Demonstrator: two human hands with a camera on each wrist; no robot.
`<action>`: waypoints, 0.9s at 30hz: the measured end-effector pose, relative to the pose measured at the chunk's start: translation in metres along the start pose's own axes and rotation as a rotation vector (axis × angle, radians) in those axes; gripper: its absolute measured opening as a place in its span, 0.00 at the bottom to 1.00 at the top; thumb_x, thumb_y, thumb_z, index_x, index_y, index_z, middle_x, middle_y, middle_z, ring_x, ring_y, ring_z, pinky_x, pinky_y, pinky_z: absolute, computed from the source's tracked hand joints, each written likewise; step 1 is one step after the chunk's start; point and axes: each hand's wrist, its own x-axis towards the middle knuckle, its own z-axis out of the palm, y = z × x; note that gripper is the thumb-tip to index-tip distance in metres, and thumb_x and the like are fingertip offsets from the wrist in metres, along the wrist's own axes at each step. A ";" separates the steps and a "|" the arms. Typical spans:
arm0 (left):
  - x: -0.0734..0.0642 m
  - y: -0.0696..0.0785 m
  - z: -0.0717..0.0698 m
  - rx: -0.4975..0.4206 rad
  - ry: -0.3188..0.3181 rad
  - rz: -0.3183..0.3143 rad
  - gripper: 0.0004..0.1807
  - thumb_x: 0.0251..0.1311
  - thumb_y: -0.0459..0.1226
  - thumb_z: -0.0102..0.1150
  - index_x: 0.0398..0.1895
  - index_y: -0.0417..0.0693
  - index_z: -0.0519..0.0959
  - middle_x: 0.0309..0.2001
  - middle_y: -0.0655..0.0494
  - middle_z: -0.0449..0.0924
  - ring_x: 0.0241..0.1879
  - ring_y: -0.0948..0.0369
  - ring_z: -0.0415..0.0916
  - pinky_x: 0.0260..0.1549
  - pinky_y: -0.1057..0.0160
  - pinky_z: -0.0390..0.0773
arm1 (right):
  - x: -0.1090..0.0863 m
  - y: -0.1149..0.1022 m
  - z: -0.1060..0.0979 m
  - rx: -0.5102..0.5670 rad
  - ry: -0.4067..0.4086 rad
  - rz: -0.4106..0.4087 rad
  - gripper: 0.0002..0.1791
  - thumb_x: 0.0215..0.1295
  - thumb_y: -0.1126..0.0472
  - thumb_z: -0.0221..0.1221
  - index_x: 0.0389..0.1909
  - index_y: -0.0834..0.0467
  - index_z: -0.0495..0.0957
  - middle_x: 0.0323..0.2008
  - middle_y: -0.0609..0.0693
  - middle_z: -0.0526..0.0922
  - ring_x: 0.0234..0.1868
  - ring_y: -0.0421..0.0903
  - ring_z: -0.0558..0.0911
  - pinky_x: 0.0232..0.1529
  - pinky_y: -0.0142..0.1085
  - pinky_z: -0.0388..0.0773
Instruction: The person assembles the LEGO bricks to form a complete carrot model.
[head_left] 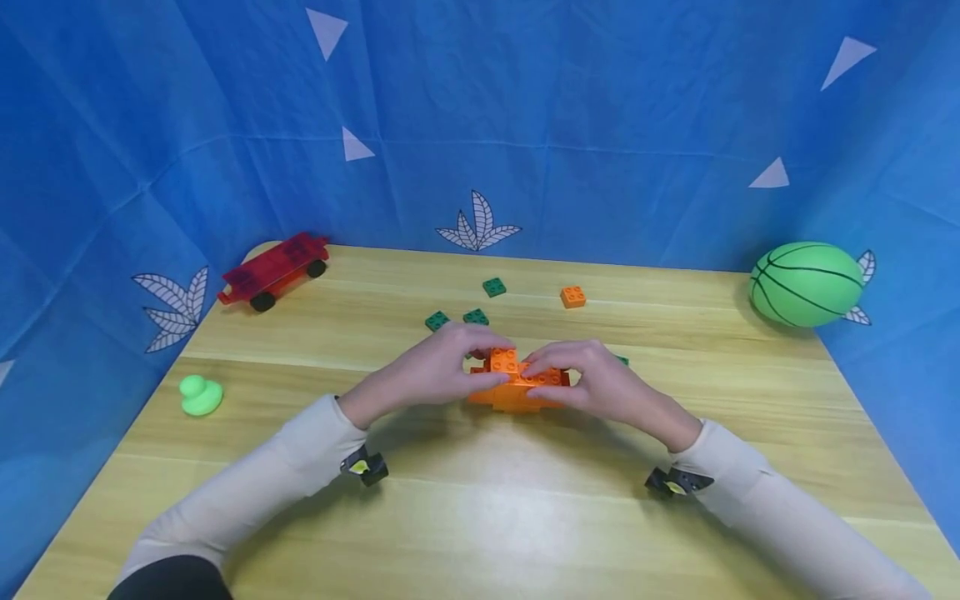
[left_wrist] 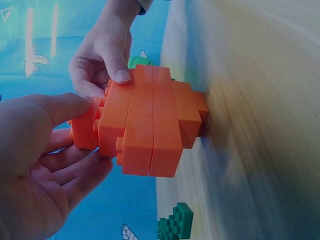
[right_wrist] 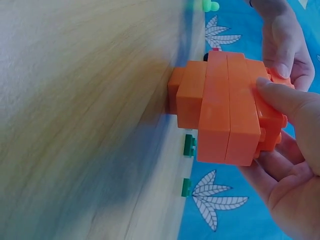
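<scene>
On the surface [head_left: 510, 508], the stepped orange build [head_left: 514, 400] stands in the middle. The left hand [head_left: 452, 367] pinches its raised top brick [head_left: 503, 357]; the right hand [head_left: 596, 379] pinches the upper layer just right of it – probably so that each steadies one side. A loose green brick [head_left: 494, 287] lies beyond, on the far side.

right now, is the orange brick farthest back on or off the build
Off: the orange brick sits on the table, apart from the build.
</scene>
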 end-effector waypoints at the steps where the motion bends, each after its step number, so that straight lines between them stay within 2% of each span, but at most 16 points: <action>1: 0.000 0.000 0.000 0.003 0.001 -0.001 0.22 0.66 0.41 0.67 0.61 0.45 0.82 0.45 0.58 0.86 0.40 0.62 0.78 0.42 0.63 0.84 | 0.000 0.000 0.000 -0.002 0.001 0.001 0.14 0.59 0.60 0.74 0.46 0.51 0.89 0.49 0.48 0.91 0.52 0.47 0.89 0.53 0.42 0.86; 7: 0.001 0.000 0.001 -0.007 0.000 -0.001 0.21 0.66 0.41 0.67 0.61 0.47 0.82 0.42 0.60 0.85 0.37 0.63 0.76 0.38 0.65 0.83 | 0.001 0.001 0.000 0.001 0.009 -0.005 0.14 0.58 0.61 0.75 0.46 0.50 0.89 0.47 0.47 0.91 0.50 0.45 0.89 0.50 0.40 0.87; 18: 0.001 -0.002 0.004 -0.043 0.000 -0.001 0.21 0.66 0.41 0.68 0.61 0.48 0.83 0.42 0.60 0.85 0.36 0.63 0.75 0.40 0.61 0.85 | 0.001 0.004 0.003 -0.005 0.016 -0.028 0.10 0.56 0.61 0.76 0.40 0.51 0.89 0.46 0.48 0.91 0.48 0.46 0.90 0.49 0.40 0.87; 27: 0.001 -0.001 0.003 -0.031 -0.002 0.003 0.21 0.65 0.41 0.69 0.60 0.46 0.83 0.41 0.59 0.85 0.36 0.62 0.76 0.38 0.66 0.82 | 0.001 0.003 0.003 -0.002 0.025 -0.019 0.12 0.57 0.61 0.75 0.42 0.52 0.89 0.46 0.49 0.91 0.48 0.46 0.90 0.49 0.39 0.87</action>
